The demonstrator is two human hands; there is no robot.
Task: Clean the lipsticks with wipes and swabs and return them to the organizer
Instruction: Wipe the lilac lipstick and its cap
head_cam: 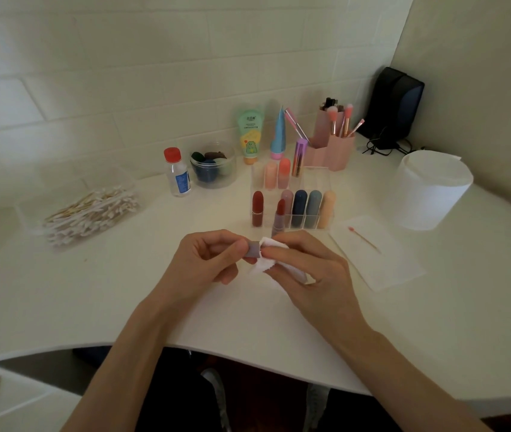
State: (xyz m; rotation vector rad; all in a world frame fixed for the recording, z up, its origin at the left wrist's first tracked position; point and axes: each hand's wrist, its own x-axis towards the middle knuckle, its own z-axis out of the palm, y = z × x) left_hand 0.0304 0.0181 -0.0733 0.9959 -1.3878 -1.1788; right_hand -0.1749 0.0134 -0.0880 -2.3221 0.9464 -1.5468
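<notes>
Your short grey-mauve lipstick cap (254, 248) is held over the white table (123, 291), pinched at one end by your left hand (207, 260). Your right hand (307, 266) pinches a crumpled white wipe (262, 269) against the cap's other end. Just behind stands an uncapped red lipstick (280, 219), at the front of the clear acrylic organizer (322, 179). A pink-tipped wooden swab (364, 240) lies to the right.

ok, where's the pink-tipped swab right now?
In the head view, the pink-tipped swab lies on a flat white wipe, right of the clear organizer and in front of the white roll.
</notes>
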